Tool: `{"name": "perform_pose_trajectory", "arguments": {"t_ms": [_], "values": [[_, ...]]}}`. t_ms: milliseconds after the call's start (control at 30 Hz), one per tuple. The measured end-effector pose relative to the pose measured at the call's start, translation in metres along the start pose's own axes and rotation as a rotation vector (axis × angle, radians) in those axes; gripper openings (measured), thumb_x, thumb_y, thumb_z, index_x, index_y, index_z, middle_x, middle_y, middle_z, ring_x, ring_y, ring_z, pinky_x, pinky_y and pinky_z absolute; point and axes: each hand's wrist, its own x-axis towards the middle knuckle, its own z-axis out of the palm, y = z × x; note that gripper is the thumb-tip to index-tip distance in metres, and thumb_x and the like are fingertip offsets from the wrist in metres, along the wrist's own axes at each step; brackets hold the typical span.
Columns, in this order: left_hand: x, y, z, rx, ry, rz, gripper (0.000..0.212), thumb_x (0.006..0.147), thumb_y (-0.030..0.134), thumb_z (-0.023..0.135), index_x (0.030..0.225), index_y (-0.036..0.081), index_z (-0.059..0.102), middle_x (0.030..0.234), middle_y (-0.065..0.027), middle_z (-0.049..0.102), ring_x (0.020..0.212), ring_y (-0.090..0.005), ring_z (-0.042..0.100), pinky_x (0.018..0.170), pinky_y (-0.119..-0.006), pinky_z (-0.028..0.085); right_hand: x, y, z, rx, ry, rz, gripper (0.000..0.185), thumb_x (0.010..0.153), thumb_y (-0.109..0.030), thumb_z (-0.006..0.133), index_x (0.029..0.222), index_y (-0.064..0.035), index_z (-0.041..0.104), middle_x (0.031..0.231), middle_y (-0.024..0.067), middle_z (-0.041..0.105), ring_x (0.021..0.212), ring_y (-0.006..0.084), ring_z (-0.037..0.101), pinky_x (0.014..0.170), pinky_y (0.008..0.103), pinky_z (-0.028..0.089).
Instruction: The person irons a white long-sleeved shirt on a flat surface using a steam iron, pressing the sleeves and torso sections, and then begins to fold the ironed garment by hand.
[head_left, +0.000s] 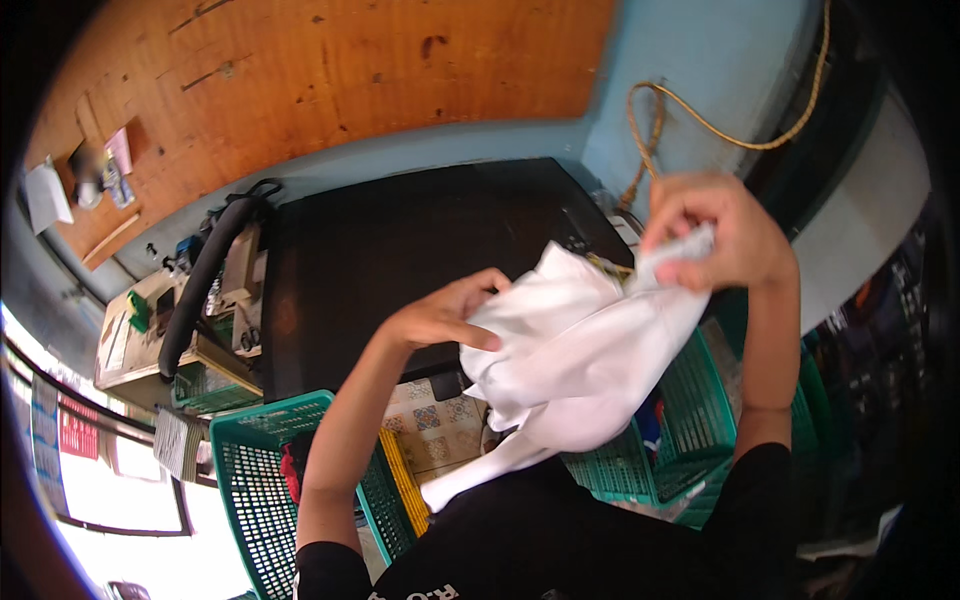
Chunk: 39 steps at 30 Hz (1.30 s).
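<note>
A white cloth (570, 337), perhaps a garment, hangs in loose folds before my torso. My right hand (716, 236), slightly blurred, pinches a bunched part of it at the upper right. At the cloth's left edge is my left hand (454, 311), its thumb in front and its fingers partly hidden behind the fabric. One narrow end of the cloth trails down towards my black shirt (540, 532). Beyond both hands lies a black table top (405, 232).
Green plastic baskets stand at the left (259, 480) and right (694, 412), with fabric inside. A black padded bar (202, 277) curves beside a wooden bench (135, 352) holding scissors (249, 339). A yellow rope (720, 131) hangs by the blue wall. Patterned tiles (431, 420) cover the floor.
</note>
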Motion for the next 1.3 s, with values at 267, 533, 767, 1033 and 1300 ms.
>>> {"name": "perform_pose_trajectory", "arguments": {"t_ms": [267,533,767,1033,1300], "values": [[-0.045,0.069,-0.013,0.699,0.473,-0.053,0.029,0.082,0.025,0.079,0.096,0.001,0.071,0.078,-0.0016,0.066,0.073,-0.0076,0.056,0.066,-0.027,0.048,0.031,-0.005,-0.026,-0.372,0.204,0.044,0.049,0.061,-0.020,0.090,0.102,-0.0032,0.068,0.079,0.0000,0.048,0.072,0.0116,0.047,0.064,0.0245,0.041],[-0.113,0.082,-0.023,1.142,0.814,-0.158,0.021,0.081,0.016,0.075,0.096,0.003,0.071,0.084,-0.0143,0.069,0.076,-0.0259,0.066,0.071,-0.034,0.051,0.062,-0.005,0.004,-0.446,0.104,0.203,0.036,0.072,-0.019,0.078,0.101,0.0009,0.069,0.086,0.0156,0.065,0.080,0.0302,0.063,0.072,0.0385,0.049],[-0.232,0.018,0.037,0.951,1.276,-0.071,0.015,0.085,0.006,0.060,0.096,-0.004,0.065,0.072,-0.0038,0.060,0.066,-0.0111,0.054,0.060,-0.029,0.043,0.062,-0.009,0.093,-0.251,0.379,-0.150,0.030,0.074,0.004,0.060,0.101,-0.0023,0.069,0.098,0.0143,0.062,0.093,0.0346,0.061,0.084,0.0405,0.049],[-0.233,0.043,0.055,0.548,2.350,0.360,0.040,0.100,0.027,0.041,0.128,0.000,0.052,0.121,-0.0178,0.059,0.105,-0.0274,0.064,0.087,-0.038,0.055,0.054,0.025,0.263,0.597,0.343,0.062,0.033,0.076,0.006,0.059,0.108,0.0025,0.065,0.097,0.0180,0.071,0.089,0.0308,0.072,0.077,0.0362,0.056],[-0.136,0.147,-0.162,1.280,1.996,0.431,0.037,0.098,0.024,0.050,0.129,0.003,0.053,0.117,-0.0176,0.060,0.101,-0.0300,0.064,0.088,-0.041,0.053,0.137,0.044,0.248,0.841,0.385,-0.091,0.027,0.085,-0.001,0.063,0.111,0.0014,0.064,0.093,0.0172,0.072,0.086,0.0261,0.073,0.071,0.0322,0.056]]}}
